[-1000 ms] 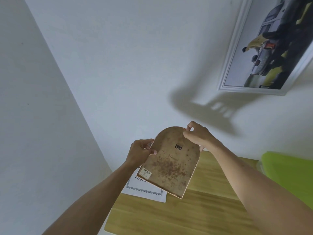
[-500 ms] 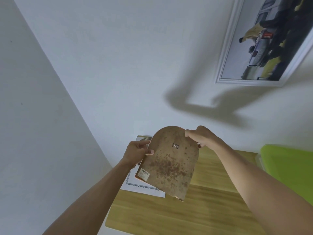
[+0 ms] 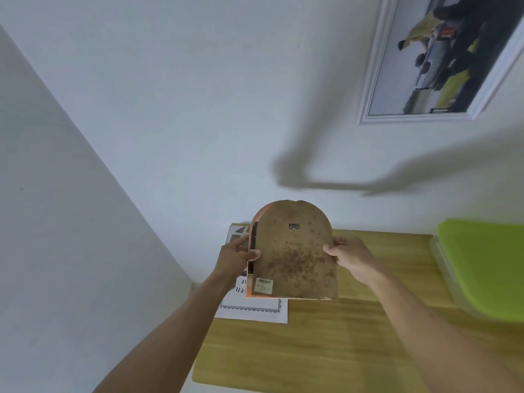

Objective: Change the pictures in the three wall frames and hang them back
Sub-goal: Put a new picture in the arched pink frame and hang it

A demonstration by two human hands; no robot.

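Brown arched frame (image 3: 295,251) upright, back toward camera

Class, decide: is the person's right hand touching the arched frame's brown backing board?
Touching. The head view shows the right hand with its thumb pressed on the backing board at its right edge.

Both hands are gripping an arched frame (image 3: 292,251) back-side up above the wooden table (image 3: 326,350), the left hand (image 3: 236,258) pinching its left edge and the right hand (image 3: 350,258) its right, over a white printed sheet (image 3: 255,312).
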